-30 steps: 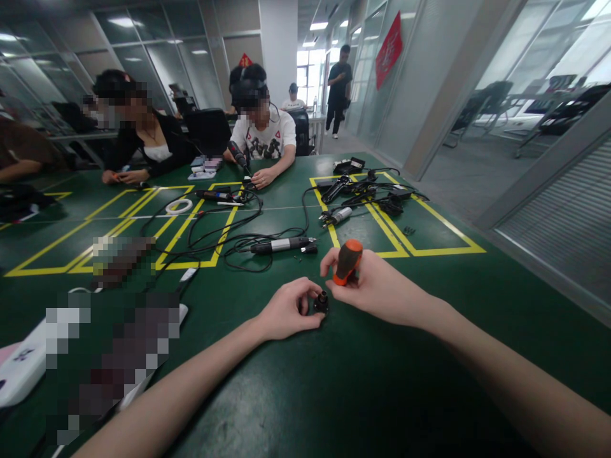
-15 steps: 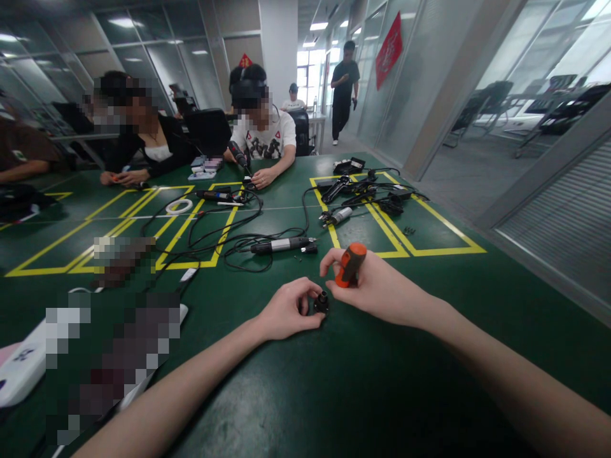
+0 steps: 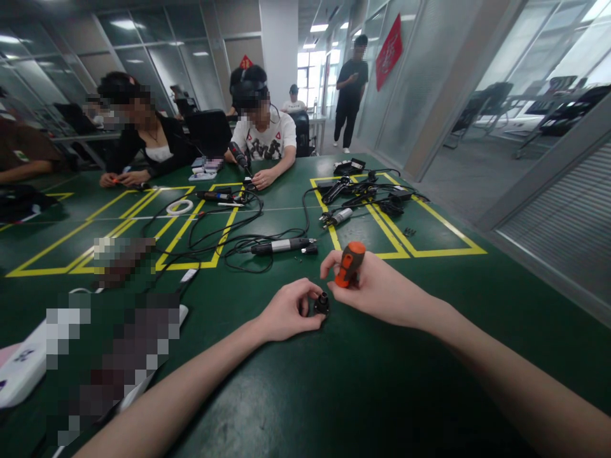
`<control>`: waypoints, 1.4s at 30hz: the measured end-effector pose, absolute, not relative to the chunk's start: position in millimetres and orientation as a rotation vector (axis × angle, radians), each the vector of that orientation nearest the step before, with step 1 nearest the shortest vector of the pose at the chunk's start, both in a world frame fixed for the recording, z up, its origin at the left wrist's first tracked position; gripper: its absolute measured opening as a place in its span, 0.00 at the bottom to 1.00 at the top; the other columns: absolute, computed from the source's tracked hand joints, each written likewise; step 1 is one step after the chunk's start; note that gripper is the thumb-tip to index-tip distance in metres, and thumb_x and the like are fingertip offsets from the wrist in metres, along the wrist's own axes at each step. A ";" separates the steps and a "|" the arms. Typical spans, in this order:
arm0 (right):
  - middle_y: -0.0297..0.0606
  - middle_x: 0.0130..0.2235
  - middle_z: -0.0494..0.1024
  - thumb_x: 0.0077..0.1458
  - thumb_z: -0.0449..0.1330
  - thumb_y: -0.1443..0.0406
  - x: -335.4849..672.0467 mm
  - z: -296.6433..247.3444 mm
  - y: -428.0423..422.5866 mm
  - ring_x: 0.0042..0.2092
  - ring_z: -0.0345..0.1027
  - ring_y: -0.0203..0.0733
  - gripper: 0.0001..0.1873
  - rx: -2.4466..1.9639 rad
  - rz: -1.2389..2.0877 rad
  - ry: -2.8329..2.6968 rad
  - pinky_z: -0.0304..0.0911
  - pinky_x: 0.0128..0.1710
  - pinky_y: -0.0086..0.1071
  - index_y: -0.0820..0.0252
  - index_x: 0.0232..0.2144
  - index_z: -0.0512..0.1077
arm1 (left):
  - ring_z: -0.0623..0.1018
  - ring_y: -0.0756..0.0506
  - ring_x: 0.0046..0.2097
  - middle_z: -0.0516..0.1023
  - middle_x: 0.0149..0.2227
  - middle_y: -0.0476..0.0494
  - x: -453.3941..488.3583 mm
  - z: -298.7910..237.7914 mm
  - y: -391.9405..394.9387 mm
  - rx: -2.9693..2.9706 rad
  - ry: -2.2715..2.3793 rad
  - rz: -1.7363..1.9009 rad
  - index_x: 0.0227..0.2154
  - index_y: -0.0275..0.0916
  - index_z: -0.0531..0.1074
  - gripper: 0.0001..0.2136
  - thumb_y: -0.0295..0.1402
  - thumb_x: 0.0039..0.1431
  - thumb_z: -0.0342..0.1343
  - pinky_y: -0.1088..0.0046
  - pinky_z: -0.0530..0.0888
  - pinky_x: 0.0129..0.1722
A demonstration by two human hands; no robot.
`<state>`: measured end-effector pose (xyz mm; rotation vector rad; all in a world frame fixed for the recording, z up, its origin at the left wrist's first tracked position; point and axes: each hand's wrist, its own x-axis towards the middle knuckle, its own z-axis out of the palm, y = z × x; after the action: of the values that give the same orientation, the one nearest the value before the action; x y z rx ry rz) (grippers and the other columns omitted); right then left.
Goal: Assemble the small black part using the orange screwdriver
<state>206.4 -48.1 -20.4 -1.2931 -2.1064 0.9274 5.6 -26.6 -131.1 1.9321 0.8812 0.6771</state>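
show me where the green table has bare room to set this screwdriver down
Bare green table lies near you, between both forearms, and right of the right hand up to the table edge. The near right corner of the yellow box is bare. Crowded: cables beyond the left hand, blurred items at left.

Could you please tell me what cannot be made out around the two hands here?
Head view: the shaft and tip of the orange-and-black-handled screwdriver, hidden by the right hand.
Head view: the small black round part, half covered by the left hand and too small to identify.
Head view: things at the lower left of the green table, masked by pixel blocks.
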 end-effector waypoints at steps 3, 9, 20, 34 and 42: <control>0.24 0.23 0.65 0.48 0.59 0.71 205.7 -19.7 -48.5 0.24 0.57 0.33 0.10 -1.306 0.942 -2.104 0.55 0.25 0.28 0.59 0.36 0.71 | 0.70 0.55 0.26 0.72 0.32 0.52 5.4 -131.3 -26.4 1.934 0.879 0.680 0.42 0.36 0.74 0.14 0.33 0.52 0.64 0.80 0.67 0.25; 0.29 0.26 0.71 0.48 0.58 0.72 204.8 -21.0 -46.9 0.27 0.62 0.34 0.06 -1.271 0.972 -2.124 0.59 0.28 0.29 0.59 0.30 0.71 | 0.70 0.55 0.27 0.71 0.32 0.52 5.5 -131.0 -27.3 1.939 0.892 0.674 0.41 0.37 0.74 0.14 0.32 0.51 0.65 0.80 0.67 0.25; 0.26 0.25 0.68 0.48 0.58 0.72 205.4 -18.3 -50.2 0.26 0.59 0.34 0.07 -1.291 0.933 -2.192 0.56 0.27 0.28 0.57 0.32 0.70 | 0.67 0.54 0.26 0.71 0.28 0.55 6.0 -128.6 -26.6 1.862 0.915 0.662 0.37 0.36 0.73 0.20 0.40 0.45 0.73 0.79 0.65 0.25; 0.26 0.24 0.67 0.50 0.58 0.71 205.7 -18.3 -49.6 0.26 0.59 0.34 0.06 -1.333 0.912 -2.191 0.56 0.28 0.29 0.58 0.32 0.71 | 0.78 0.52 0.30 0.81 0.34 0.46 -2.9 -126.0 -13.1 1.565 0.731 0.509 0.47 0.34 0.76 0.21 0.32 0.49 0.70 0.76 0.73 0.33; 0.28 0.25 0.69 0.53 0.58 0.67 205.3 -19.5 -49.6 0.27 0.61 0.35 0.02 -1.372 0.918 -2.175 0.57 0.30 0.29 0.57 0.31 0.71 | 0.77 0.53 0.30 0.79 0.34 0.48 -2.3 -128.3 -14.1 1.592 0.737 0.531 0.46 0.34 0.77 0.23 0.34 0.46 0.72 0.78 0.71 0.31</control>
<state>205.3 -49.6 -19.5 -1.3719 -2.1751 0.9178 -2.3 -14.1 -128.3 1.5920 0.7373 0.5312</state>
